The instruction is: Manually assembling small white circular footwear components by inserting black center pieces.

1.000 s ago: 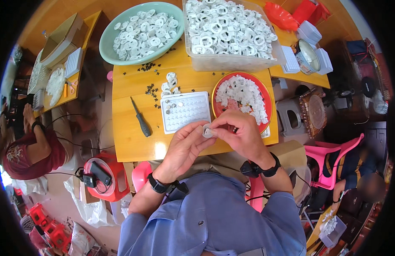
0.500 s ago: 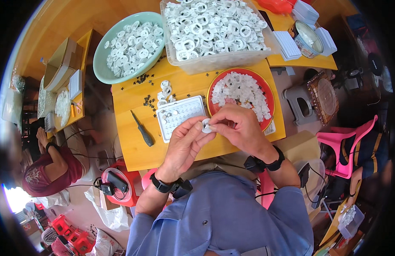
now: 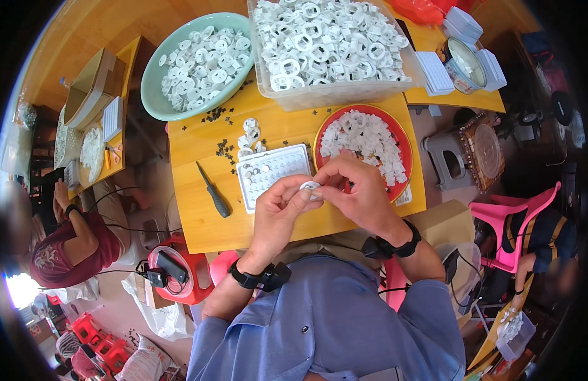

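Observation:
Between both sets of fingertips is a small round white plastic part (image 3: 310, 187), tilted and partly covered. My left hand (image 3: 282, 206) pinches its left side with thumb and fingers. From the right, my right hand (image 3: 352, 190) grips the same part. Just left of them lies a white tray (image 3: 248, 199) with rows of pockets and a few round silver pieces. To the right stands a red plate (image 3: 406, 136) with a gold rim, heaped with small whitish translucent pieces (image 3: 354, 132). A dark-handled screwdriver (image 3: 218, 200) rests on the yellow table left of the tray.
A green basin (image 3: 148, 82) and a clear plastic bin (image 3: 344, 96), both full of white round parts, stand at the back. Tiny black pieces (image 3: 224, 149) lie scattered beside several white parts (image 3: 249, 133). A person (image 3: 75, 244) sits at the left; another's arm shows far right.
The white part has tipped flatter between my fingers, and my left fingers have curled in closer around it. The whole view has shifted slightly.

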The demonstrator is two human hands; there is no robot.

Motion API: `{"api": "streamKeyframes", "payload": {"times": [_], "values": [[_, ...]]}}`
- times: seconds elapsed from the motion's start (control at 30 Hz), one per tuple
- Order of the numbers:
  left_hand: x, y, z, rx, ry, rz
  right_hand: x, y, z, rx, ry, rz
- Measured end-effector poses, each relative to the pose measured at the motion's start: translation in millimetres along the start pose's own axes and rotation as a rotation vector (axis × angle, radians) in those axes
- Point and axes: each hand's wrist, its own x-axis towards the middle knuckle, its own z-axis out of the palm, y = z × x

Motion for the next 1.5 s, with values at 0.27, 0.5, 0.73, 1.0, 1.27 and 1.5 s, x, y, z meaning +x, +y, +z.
{"api": "streamKeyframes", "payload": {"times": [0.27,0.5,0.73,1.0,1.27,1.5], "values": [[0,1,4,0.089,-0.007,0.121,4,-5,-5,0.072,-0.068,0.135],[1,0,2,0.140,0.011,0.206,8,-13,-3,0.116,-0.107,0.197],[0,-4,-2,0.271,0.032,0.236,4,0,11,-0.105,0.008,-0.033],[3,7,2,0.058,-0.002,0.086,9,6,5,0.189,-0.016,0.157],[0,2,1,0.054,0.034,0.063,8,8,9,0.192,-0.033,0.194],[-3,-1,1,0.117,0.071,0.148,9,-1,6,0.065,-0.069,0.160]]}}
